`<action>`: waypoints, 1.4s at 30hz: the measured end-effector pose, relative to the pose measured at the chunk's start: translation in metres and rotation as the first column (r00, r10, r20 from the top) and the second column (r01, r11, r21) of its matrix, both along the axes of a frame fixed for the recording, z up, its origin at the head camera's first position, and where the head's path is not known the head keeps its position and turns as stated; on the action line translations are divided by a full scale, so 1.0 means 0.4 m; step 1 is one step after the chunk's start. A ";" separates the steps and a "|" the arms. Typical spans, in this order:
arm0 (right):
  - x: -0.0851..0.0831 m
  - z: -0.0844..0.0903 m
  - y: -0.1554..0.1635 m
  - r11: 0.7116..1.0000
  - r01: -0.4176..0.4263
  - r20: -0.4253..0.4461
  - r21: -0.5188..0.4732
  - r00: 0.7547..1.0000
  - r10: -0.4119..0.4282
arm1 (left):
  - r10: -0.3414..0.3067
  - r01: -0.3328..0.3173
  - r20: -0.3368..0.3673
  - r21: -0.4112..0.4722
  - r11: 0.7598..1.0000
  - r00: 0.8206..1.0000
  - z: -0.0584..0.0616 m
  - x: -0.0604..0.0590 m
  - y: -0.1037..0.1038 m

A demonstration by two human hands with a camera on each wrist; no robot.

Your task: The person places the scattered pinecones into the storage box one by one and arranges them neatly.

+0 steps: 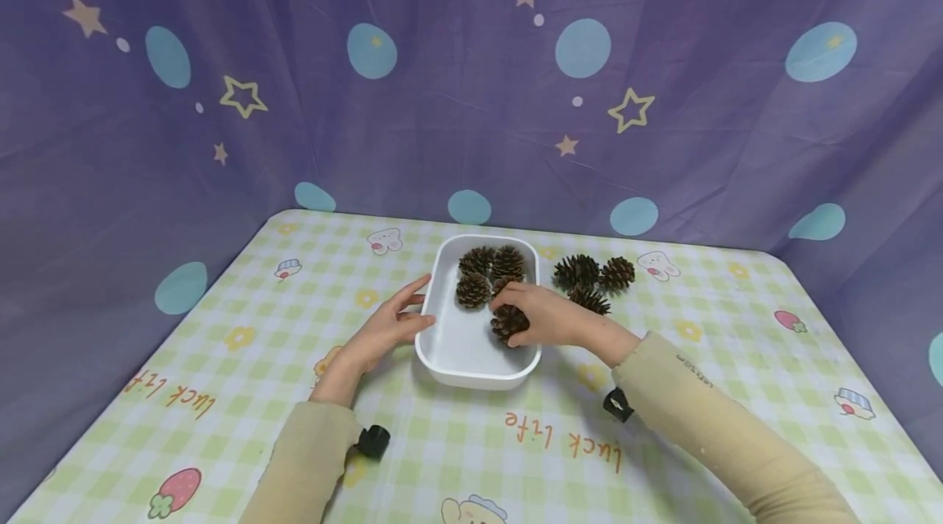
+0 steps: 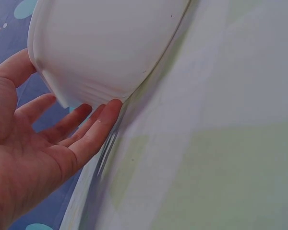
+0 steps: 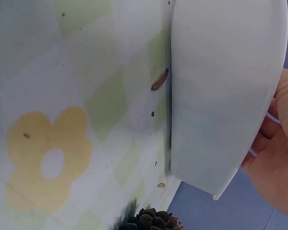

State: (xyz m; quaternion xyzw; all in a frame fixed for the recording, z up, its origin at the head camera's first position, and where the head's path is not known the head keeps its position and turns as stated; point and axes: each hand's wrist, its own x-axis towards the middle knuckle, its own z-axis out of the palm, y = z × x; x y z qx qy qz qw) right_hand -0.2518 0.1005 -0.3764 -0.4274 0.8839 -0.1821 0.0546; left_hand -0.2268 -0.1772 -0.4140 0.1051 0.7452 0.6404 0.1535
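two "luck life" prints (image 1: 563, 440) on checked tablecloth (image 1: 685, 442)

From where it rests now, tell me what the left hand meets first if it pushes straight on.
The left hand already touches the white dish; its fingertips meet that left wall first.

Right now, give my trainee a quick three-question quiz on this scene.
1. True or false: the right hand holds a cone inside the tray.
2. How many cones lie on the table to the right of the tray? A) one B) three C) six
3. Fill in: the left hand touches the tray's ____ side.

Key: 1 true; 2 B; 3 left.
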 end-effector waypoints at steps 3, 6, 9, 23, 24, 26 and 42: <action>0.001 -0.001 0.001 1.000 0.005 0.009 0.001 1.000 -0.005 | -0.001 0.001 0.002 -0.004 1.000 1.000 0.002 0.001 0.001; 0.003 0.000 0.002 1.000 0.016 0.019 -0.008 1.000 -0.016 | 0.002 -0.002 0.002 -0.006 1.000 1.000 0.003 0.001 0.001; 0.005 0.003 0.005 1.000 0.024 0.030 -0.017 0.999 -0.024 | 0.004 -0.004 0.003 -0.008 1.000 1.000 0.003 0.001 0.001; 0.000 0.017 0.079 0.982 0.044 -0.100 -0.181 0.993 -0.063 | 0.004 -0.004 0.011 -0.004 1.000 1.000 0.001 0.001 -0.001; -0.002 0.017 0.088 0.980 0.045 -0.107 -0.194 0.992 -0.067 | 0.003 -0.003 0.011 -0.005 1.000 1.000 0.000 0.000 -0.001; -0.006 0.018 0.105 0.975 0.050 -0.116 -0.215 0.990 -0.076 | 0.000 0.000 0.011 -0.004 1.000 1.000 -0.001 -0.002 -0.001; -0.032 0.015 0.220 0.956 0.177 -0.107 -0.232 0.973 -0.206 | -0.007 0.008 0.041 -0.014 1.000 0.999 0.053 0.026 0.012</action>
